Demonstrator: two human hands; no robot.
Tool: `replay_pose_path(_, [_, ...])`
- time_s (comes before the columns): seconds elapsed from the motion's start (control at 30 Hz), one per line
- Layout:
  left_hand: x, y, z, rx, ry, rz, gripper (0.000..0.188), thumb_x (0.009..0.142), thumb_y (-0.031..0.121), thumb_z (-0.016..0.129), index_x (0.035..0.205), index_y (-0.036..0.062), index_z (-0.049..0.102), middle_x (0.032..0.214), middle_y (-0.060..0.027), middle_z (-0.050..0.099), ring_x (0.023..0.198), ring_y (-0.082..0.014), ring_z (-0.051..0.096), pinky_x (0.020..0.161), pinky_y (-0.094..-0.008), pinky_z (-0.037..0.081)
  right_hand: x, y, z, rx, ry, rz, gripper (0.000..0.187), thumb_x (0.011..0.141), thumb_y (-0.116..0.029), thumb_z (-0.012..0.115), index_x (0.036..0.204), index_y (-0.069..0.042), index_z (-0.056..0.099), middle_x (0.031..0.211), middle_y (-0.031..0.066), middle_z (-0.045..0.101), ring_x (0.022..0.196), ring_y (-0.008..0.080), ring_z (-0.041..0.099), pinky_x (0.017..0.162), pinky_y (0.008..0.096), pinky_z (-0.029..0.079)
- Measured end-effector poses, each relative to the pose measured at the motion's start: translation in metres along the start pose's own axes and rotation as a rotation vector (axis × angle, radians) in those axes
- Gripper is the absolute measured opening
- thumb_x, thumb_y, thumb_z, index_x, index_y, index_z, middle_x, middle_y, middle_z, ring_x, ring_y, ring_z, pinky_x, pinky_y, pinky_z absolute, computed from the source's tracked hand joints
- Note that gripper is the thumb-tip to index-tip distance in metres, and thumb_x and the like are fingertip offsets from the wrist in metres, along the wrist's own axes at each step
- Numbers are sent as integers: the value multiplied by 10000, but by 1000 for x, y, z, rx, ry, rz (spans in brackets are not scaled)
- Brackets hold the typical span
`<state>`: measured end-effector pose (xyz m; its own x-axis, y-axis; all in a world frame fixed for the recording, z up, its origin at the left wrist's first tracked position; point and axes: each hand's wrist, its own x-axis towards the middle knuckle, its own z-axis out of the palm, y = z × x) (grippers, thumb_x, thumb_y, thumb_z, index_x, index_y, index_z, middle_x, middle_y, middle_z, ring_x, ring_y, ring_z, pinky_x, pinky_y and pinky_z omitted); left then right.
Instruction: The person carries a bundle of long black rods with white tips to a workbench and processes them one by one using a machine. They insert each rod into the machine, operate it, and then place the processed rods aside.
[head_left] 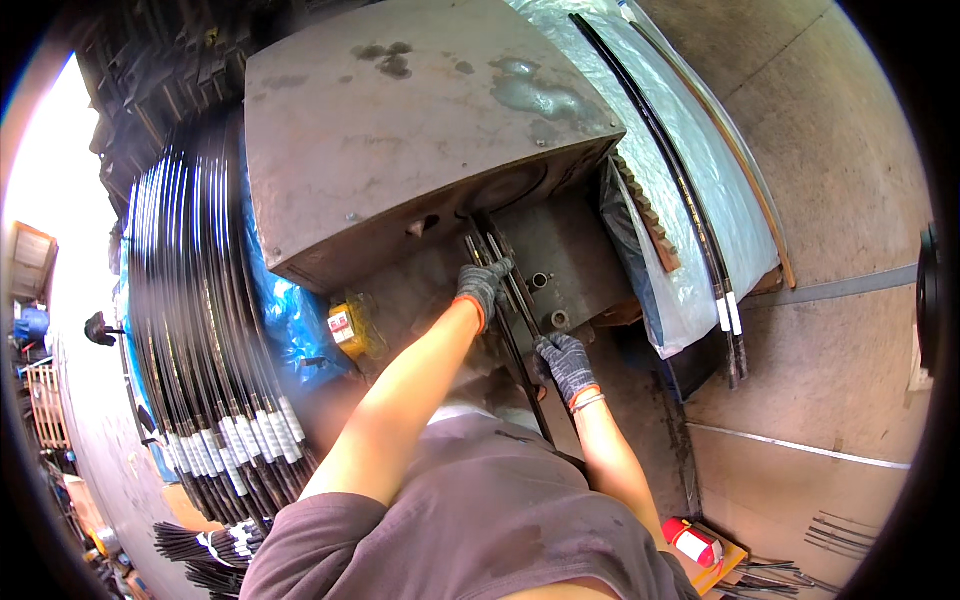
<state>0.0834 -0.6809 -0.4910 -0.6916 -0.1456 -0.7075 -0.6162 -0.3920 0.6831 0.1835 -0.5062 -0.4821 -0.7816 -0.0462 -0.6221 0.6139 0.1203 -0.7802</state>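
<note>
My left hand (pixel 483 288), in a grey knit glove with an orange cuff, is closed around a dark metal rod (pixel 520 362) just in front of a large brown metal housing (pixel 420 130). Lower and to the right, my right hand (pixel 567 363), gloved alike, has its fingers curled on a second dark rod (pixel 521 296) beside the first. Both rods slant from the underside of the housing towards my body. Their far ends are hidden under the housing. Two short round metal fittings (pixel 541 281) stand right of the rods on the machine's bed.
Many black rods with white bands (pixel 205 300) lie stacked on my left over blue plastic sheeting (pixel 285 320). A yellow package (pixel 352 328) sits by the housing. On the right, two black rods (pixel 690 190) rest on clear plastic sheeting (pixel 740 205). A red cylinder (pixel 692 542) lies lower right.
</note>
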Motion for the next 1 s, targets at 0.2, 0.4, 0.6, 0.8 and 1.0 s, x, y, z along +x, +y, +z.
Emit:
replay_pose_path(0.2, [3,-4,-1,-13,5,24,233,694,262,741,726,65,622,613,-34,564,404,-156,399,409,-318,354,-1,-9,4,-23,23,0,157,840,-131,570,719,-32,583,566,48,550,453,120,489,435,254,380])
replay_pose_path(0.4, [0,1,-1,-21,2,22,222,695,248,742,698,66,614,576,-35,543,396,-147,408,386,-305,349,7,-3,3,-35,6,-34,160,834,-135,585,716,-26,583,564,51,553,442,118,482,421,250,371])
replay_pose_path(0.6, [2,1,0,-2,26,6,224,695,228,742,680,54,600,551,-43,531,373,-144,426,343,-295,366,11,0,4,-102,72,-99,171,822,-141,598,697,-25,591,565,39,563,450,102,491,425,254,379])
replay_pose_path(0.8, [-4,6,0,7,49,3,227,696,244,743,687,61,609,556,-37,534,383,-145,413,360,-308,348,11,-1,6,-4,80,-68,164,812,-134,615,692,-24,592,558,38,556,433,98,474,418,246,370])
replay_pose_path(1.0, [1,2,1,-28,22,-2,203,718,241,729,693,71,620,593,-30,560,388,-141,393,371,-299,314,14,0,7,-143,120,-108,148,811,-149,614,737,-21,610,582,25,571,457,89,491,429,250,387])
